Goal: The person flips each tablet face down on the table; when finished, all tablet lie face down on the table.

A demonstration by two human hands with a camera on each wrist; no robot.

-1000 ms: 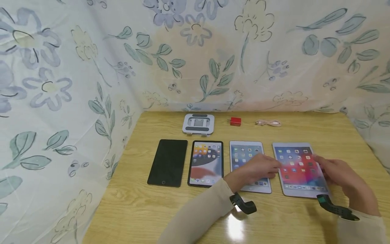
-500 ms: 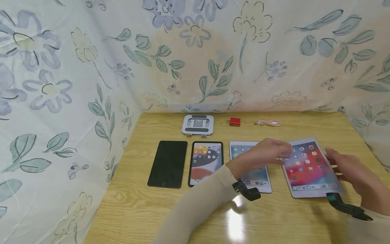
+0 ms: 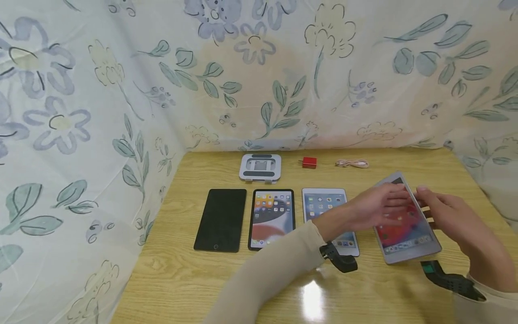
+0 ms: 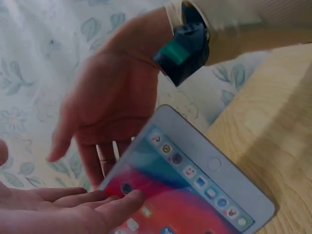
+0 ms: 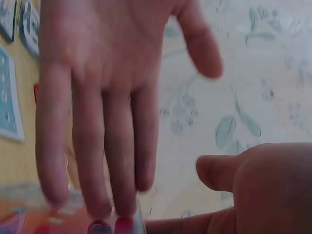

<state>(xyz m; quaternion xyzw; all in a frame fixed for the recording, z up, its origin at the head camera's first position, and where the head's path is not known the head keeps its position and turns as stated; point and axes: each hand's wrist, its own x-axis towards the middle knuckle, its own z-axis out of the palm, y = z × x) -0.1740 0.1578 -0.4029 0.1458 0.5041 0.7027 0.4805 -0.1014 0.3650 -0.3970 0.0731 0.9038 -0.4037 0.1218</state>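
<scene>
A white-framed tablet [image 3: 406,231] with a lit home screen is tilted over the right side of the table, its right edge raised. My left hand [image 3: 376,204] reaches across its upper screen with fingers extended; in the left wrist view the left fingertips [image 4: 134,197] overlap the glass. At the tablet's right edge is my right hand [image 3: 457,220]. Its fingers run behind the tablet in the left wrist view, with the thumb [image 4: 61,144] standing off the edge. In the right wrist view the tablet's face lies right below the left fingertips [image 5: 100,209].
Left of it lie another lit white tablet [image 3: 321,204], partly under my left forearm, a lit black-framed tablet [image 3: 273,211] and a dark tablet [image 3: 220,220]. Behind them are a grey folding stand [image 3: 260,167], a red charger plug [image 3: 309,163] and a coiled pink cable [image 3: 352,163]. Floral cloth [image 3: 283,67] hangs around.
The tablet on the right has come up from the table and turned, its right side rising. My left hand has moved from its left edge across its screen.
</scene>
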